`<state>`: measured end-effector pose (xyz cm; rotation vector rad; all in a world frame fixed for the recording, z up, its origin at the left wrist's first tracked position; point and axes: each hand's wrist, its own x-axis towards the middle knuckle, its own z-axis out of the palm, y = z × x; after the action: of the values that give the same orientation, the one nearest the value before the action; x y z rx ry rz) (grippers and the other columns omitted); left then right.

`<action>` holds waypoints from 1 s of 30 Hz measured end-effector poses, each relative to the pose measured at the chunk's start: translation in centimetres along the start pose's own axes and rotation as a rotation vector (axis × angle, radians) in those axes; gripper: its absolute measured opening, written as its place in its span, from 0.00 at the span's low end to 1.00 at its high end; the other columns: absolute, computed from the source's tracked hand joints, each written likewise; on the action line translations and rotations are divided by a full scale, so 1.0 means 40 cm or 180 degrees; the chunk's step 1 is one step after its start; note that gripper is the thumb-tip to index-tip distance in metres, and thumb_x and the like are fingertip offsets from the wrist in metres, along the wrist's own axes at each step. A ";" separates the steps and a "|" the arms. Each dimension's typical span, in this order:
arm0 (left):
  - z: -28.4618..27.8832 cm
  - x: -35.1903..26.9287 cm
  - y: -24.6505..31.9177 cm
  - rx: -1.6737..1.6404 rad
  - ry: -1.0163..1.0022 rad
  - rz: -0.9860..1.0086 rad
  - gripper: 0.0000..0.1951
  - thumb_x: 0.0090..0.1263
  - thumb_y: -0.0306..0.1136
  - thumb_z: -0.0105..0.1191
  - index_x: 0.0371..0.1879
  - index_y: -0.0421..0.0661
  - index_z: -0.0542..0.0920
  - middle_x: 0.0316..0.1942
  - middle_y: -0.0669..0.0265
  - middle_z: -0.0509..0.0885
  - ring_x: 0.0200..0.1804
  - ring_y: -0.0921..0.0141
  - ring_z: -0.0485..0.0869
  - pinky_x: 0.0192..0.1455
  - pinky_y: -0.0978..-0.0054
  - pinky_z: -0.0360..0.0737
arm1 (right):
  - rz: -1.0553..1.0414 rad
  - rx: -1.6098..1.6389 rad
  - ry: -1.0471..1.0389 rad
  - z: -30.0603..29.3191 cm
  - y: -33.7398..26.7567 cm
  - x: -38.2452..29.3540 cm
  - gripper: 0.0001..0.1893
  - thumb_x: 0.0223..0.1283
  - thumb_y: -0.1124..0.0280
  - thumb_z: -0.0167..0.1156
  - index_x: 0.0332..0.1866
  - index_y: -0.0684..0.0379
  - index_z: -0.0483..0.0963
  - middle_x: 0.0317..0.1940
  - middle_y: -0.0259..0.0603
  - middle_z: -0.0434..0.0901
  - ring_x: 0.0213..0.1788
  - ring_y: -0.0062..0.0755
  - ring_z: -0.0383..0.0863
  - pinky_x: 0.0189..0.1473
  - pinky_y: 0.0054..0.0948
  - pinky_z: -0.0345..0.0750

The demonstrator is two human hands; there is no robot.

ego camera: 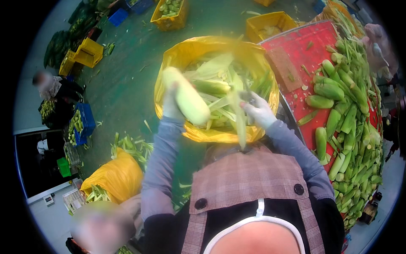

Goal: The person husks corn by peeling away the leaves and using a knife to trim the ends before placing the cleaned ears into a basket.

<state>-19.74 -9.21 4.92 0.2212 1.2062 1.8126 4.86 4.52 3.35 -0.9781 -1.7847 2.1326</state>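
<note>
My gloved left hand (172,103) grips a pale green ear of corn (187,98), mostly stripped of its outer leaves and tilted. Across from it, my gloved right hand (259,111) is closed on a dark, blurred tool, possibly a knife (248,96). A long strip of corn husk (237,119) hangs beside that hand; whether the fingers pinch it, I cannot tell. Both hands are over a wide yellow sack (219,137), its mouth spread open. Loose husk leaves and a greener husked piece (212,86) lie inside it.
On my right, a red table (312,41) bears a brown board (284,68) and a large heap of unpeeled corn (352,127). Yellow crates (271,22) stand beyond. A tipped yellow sack (115,174) spills husks at lower left, near another person (101,225).
</note>
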 end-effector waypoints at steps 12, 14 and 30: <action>0.074 -0.076 -0.122 0.1359 -0.1725 -0.1310 0.35 0.58 0.44 0.63 0.61 0.36 0.68 0.49 0.56 0.81 0.47 0.66 0.82 0.50 0.69 0.80 | 0.0096 0.0283 -0.1311 -0.026 -0.098 -0.086 0.30 0.73 0.57 0.48 0.76 0.51 0.52 0.30 0.33 0.78 0.20 0.13 0.67 0.25 0.15 0.68; 0.081 -0.073 -0.127 0.1469 -0.1823 -0.1395 0.36 0.57 0.44 0.63 0.61 0.37 0.68 0.48 0.57 0.81 0.47 0.66 0.82 0.51 0.70 0.80 | 0.0307 0.0366 -0.1446 -0.035 -0.106 -0.082 0.29 0.73 0.58 0.48 0.75 0.52 0.52 0.30 0.34 0.78 0.20 0.13 0.67 0.24 0.15 0.68; 0.186 -0.137 -0.124 0.2415 -0.1485 -0.0459 0.30 0.60 0.37 0.63 0.60 0.39 0.70 0.45 0.58 0.82 0.45 0.66 0.83 0.51 0.70 0.79 | -0.0599 -0.2666 0.1281 -0.203 0.113 0.100 0.22 0.70 0.60 0.46 0.68 0.36 0.64 0.45 0.55 0.80 0.41 0.52 0.83 0.44 0.47 0.78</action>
<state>-9.44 -8.16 6.42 0.9044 1.4571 1.0229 7.78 12.07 -2.74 -1.2104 -2.4274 0.9414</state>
